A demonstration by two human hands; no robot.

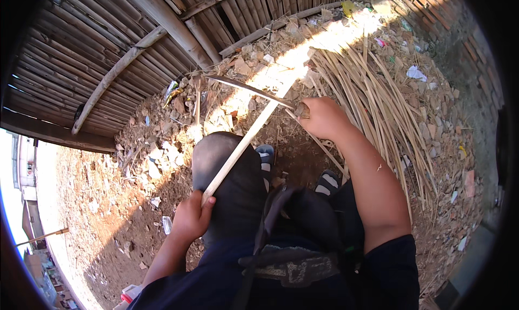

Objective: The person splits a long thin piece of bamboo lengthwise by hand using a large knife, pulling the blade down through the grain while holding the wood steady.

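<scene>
My left hand (pixel 190 217) is closed round the near end of a pale bamboo strip (pixel 243 145). The strip slants up and away to the right, passing over my dark-trousered knee. My right hand (pixel 324 118) grips the handle of a long-bladed knife (pixel 246 88), whose dark blade points to the far left. Toward its handle end, the blade crosses the strip and appears to touch it near the strip's far end. A thinner strip (pixel 328 156) runs below my right hand toward my right leg; whether it is joined to anything is hidden.
A pile of long split bamboo strips (pixel 373 110) lies on the right. A bamboo-slat wall (pixel 108 55) with thick poles stands at the far left, and a brick wall (pixel 465 61) at the right. Rubble, litter and my sandalled feet (pixel 265 156) are on the dirt ground.
</scene>
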